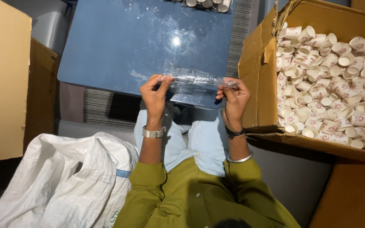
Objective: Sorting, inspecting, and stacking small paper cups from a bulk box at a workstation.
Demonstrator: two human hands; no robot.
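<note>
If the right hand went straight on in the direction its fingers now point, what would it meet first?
The right hand points up the picture while pinching a clear plastic sleeve. Going straight on, it would probably meet the blue tabletop first, close beside the cardboard box of paper cups. Depth is unclear.

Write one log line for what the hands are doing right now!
left hand: pinching clear plastic sleeve | right hand: pinching its other end | right: cardboard box of white paper cups | below: blue table

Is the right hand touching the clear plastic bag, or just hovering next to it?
Touching. The head view shows the right hand pinching one end of the clear plastic bag between thumb and fingers; the left hand pinches the other end.
</note>
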